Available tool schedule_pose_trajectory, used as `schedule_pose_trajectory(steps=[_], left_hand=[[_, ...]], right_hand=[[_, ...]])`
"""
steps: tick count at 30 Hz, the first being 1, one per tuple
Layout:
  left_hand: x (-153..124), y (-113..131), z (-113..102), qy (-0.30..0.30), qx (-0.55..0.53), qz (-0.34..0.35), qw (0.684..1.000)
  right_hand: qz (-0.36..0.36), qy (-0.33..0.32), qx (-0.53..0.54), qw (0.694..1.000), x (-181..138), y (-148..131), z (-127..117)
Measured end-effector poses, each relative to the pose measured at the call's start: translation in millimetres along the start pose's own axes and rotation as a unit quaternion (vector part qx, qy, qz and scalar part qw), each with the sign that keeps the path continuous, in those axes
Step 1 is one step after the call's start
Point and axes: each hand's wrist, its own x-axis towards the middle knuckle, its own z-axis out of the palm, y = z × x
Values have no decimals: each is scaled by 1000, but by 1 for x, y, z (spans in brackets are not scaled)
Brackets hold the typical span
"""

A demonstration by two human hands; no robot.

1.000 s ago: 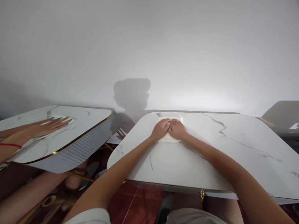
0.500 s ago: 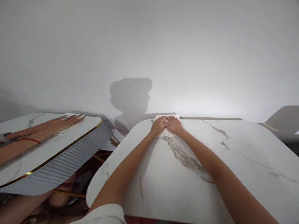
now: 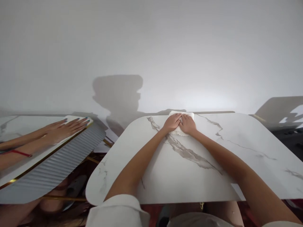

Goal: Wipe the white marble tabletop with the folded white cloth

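The left hand (image 3: 172, 122) lies spread out on a folded white cloth (image 3: 181, 132), palm down, fingers long and gripping nothing that shows; the right hand (image 3: 187, 124) rests flat on the same cloth, fingers laid together, the two hands meeting at the thumbs and angled inward. The cloth sits at the far edge of a marbled table (image 3: 170, 186), its upper border level with that edge — whether it touches the wall (image 3: 151, 47) behind, I cannot tell. Both forearms reach across the tabletop from its near side. Rightward the surface runs broad to a rounded far corner; leftward a shorter stretch ends in another rounded corner. Past that, a gap separates it from a second table (image 3: 9, 132) with gold trim and a ribbed side (image 3: 63, 157), where a co-worker's hands (image 3: 73, 126) lie outstretched on white material near its corner.
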Motion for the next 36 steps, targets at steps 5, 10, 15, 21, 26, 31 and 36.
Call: schedule_pose_trajectory(steps=[5,10,15,21,26,31,36], left_hand=[[-56,11,-17,5,-7,27,1000],[-132,7,-45,14,12,-30,999],[-203,12,-67,26,38,-90,995],[-249,50,-73,34,71,-127,989],[-253,94,-56,49,80,-136,986],[-225,127,-38,41,59,-115,991],[-170,130,-28,15,30,-91,995]], right_hand=[[-11,32,-5,999,-44,-40,-2],[-74,46,22,996,-74,-100,-2],[-132,4,63,989,-104,-149,-8],[-183,-32,95,978,-147,-158,-25],[-196,-14,100,975,-178,-131,-38],[-176,3,79,981,-191,-90,-47],[-140,1,49,989,-167,-51,-52]])
